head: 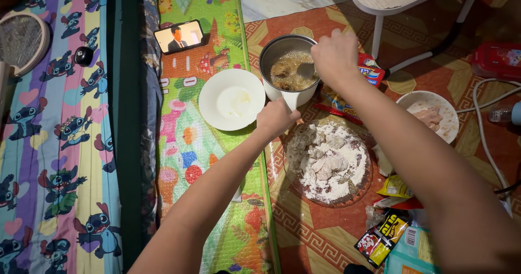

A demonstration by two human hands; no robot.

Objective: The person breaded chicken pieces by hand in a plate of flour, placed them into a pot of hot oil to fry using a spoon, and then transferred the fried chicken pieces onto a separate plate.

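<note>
- Pot (286, 68), small, white outside and metal inside, is taken as the landmark; bubbling oil with brown pieces is seen in it, and it stands on the patterned orange floor mat (304, 230).
- Left hand (275, 118) is closed into a fist just below the pot, at its white handle; the handle itself is mostly hidden by the fingers.
- Right hand (335, 55) is held over the pot's right rim, fingers pinched shut on a utensil (305, 69) whose end is dipped in the oil.
- White plate (232, 99), bare apart from a greasy smear, is set just left of the pot on the green play mat (206, 160).
- Glass dish (328, 161) of floured pieces is placed below the pot, near it.
- White bowl (434, 114) with pale raw pieces is seen well to the pot's right.
- Red and blue packet (370, 72) is lying just right of the pot, partly hidden under the right wrist.
- Flat yellow and red wrapper (339, 107) is lying below-right of the pot, touching its base area.
- Small yellow sachet (395, 187), black, yellow and red sachet (381, 236) and teal pack (412, 249) are grouped far below-right of the pot.
- Phone (179, 36), screen lit, is lying up-left of the pot.
- Red box (496, 59) is seen far right of the pot.
</note>
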